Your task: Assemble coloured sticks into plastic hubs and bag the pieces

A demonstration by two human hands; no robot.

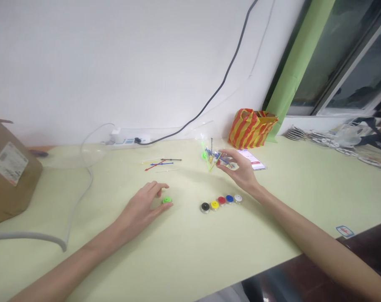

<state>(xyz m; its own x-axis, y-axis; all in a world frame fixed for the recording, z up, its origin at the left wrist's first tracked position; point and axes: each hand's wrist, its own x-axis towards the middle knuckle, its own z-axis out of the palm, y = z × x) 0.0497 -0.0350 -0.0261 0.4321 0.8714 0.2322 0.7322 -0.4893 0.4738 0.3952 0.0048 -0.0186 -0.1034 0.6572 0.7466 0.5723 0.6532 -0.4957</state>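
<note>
My right hand (239,168) pinches a clear plastic bag (213,157) of coloured sticks and small parts, holding it up above the pale green table (256,235). My left hand (141,208) rests low on the table, its fingers and thumb apart on either side of a bright green plastic disc (167,200). Further right, a row of several round discs (221,201) runs black, yellow, red, blue and white. Several thin coloured sticks (161,163) lie loose beyond my left hand.
A cardboard parcel (11,170) stands at the left, and a clear plastic tube (83,176) loops across the table near it. Along the wall are a power strip (127,138) and a striped orange-yellow bag (251,128). A printed white card (252,160) lies behind my right hand.
</note>
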